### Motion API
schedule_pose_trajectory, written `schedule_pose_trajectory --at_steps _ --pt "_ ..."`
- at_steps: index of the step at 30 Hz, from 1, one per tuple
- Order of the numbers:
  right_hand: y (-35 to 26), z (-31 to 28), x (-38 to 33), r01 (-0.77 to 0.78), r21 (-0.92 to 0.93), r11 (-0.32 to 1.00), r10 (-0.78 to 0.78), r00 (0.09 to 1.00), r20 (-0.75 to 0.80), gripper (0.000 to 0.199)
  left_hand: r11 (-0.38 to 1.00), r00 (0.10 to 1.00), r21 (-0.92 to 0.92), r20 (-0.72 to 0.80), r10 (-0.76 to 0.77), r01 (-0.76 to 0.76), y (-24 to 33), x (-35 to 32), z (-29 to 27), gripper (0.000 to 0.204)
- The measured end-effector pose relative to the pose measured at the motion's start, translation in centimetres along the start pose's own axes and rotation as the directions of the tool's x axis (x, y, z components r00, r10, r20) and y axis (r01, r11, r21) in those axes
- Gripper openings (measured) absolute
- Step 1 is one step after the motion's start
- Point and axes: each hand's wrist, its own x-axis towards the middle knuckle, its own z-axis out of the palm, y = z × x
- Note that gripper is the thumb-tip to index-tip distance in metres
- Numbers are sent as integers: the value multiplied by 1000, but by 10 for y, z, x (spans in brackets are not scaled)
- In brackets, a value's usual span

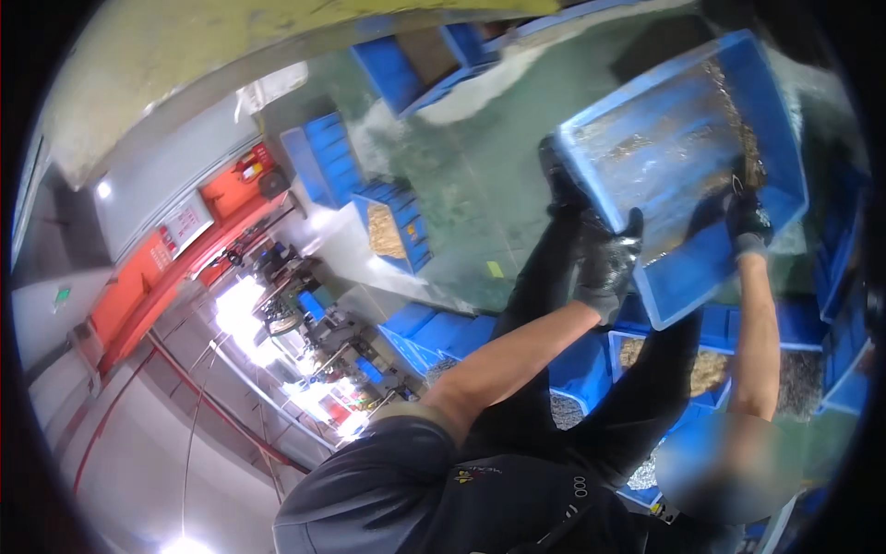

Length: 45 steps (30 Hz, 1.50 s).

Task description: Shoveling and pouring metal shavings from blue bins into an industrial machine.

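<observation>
The blue crate (688, 157), tilted and holding small metal bits, is gripped on both sides. The left hand (604, 263) wraps gloved fingers around its near corner; the right hand (746, 222) clamps its lower rim. Below the crate stand blue bins (711, 369) of parts.

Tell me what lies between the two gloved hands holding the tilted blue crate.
Head view: only the blue crate, its own side wall, runs between one black-gloved hand and the other gloved hand.
</observation>
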Motion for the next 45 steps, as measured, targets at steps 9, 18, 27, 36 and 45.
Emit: schedule_pose_trajectory --at_steps 9,18,27,36,45 --pt "-68 2 -36 -166 171 971 137 976 170 64 952 950 -29 77 -302 305 -20 2 -1 41" --pt "-113 -29 -10 -139 75 987 117 964 239 65 618 874 -632 228 -429 467 -44 4 -8 33" --pt "-169 -94 82 -36 95 995 28 995 93 39 756 835 -356 287 -470 548 -33 4 -15 42" --pt "-109 -82 71 123 222 967 -51 951 -306 38 858 894 -257 193 -405 445 -89 1 1 35" --pt "-50 -84 -40 43 525 850 81 974 -211 42 956 955 74 56 -290 286 -54 14 -19 33"
